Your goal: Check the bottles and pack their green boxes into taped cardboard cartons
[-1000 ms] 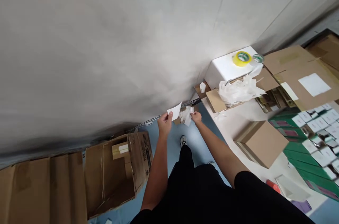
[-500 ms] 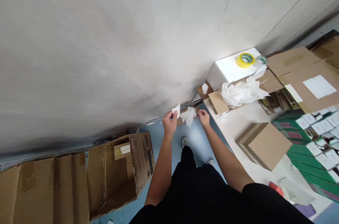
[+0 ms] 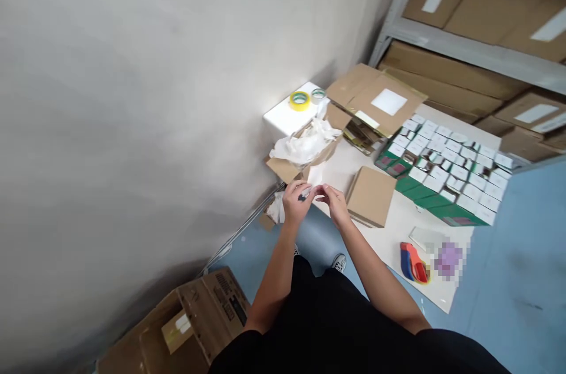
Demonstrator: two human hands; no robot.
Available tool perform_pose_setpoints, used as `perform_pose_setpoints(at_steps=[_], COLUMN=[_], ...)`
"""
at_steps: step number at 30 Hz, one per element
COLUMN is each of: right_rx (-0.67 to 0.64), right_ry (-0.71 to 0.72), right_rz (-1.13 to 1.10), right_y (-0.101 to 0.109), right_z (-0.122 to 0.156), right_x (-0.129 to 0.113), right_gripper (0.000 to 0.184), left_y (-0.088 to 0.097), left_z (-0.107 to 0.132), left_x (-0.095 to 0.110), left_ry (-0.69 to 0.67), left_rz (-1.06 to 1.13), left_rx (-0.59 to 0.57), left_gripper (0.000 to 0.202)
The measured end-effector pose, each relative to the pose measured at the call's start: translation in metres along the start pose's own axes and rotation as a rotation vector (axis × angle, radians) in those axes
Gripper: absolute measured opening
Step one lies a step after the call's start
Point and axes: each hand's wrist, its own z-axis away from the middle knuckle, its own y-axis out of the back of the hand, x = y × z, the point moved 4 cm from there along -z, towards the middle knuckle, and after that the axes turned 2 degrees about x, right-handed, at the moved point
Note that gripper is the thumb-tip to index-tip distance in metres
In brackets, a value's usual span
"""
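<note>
My left hand (image 3: 296, 202) and my right hand (image 3: 335, 204) meet in front of me over the near left corner of the low white table (image 3: 409, 217). Both pinch a small white slip of paper (image 3: 315, 183) between their fingertips; the fingers are partly blurred. A small closed cardboard box (image 3: 370, 195) lies on the table just right of my right hand. A crumpled heap of white paper (image 3: 276, 209) sits on the floor just left of my left hand.
An open carton of white paper scraps (image 3: 303, 150) stands behind my hands. Yellow tape roll (image 3: 299, 100) rests on a white block. Several green-and-white small boxes (image 3: 446, 176), a tape dispenser (image 3: 413, 262), an open carton on the floor (image 3: 198, 327), shelves of cartons (image 3: 481, 14).
My head has turned right and the view has swung toward the table and shelves. My hands have come together on the slip that my left hand held alone before.
</note>
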Motion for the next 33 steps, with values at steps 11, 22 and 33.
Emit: perform_pose_setpoints(at_steps=[11, 22, 33], right_rx=[0.432, 0.578, 0.873], right_ry=[0.073, 0.004, -0.138], right_rz=[-0.001, 0.048, 0.531], right_y=[0.194, 0.235, 0.267], right_z=[0.018, 0.008, -0.035], right_x=[-0.041, -0.003, 0.062], right_gripper=[0.032, 0.032, 0.042], left_y=[-0.161, -0.233, -0.288], left_z=[0.039, 0.044, 0.056], left_x=[0.103, 0.050, -0.013], left_ry=[0.133, 0.559, 0.497], left_rz=[0.192, 0.538, 0.165], left_rx=[-0.338, -0.431, -0.649], left_gripper=[0.057, 0.038, 0.019])
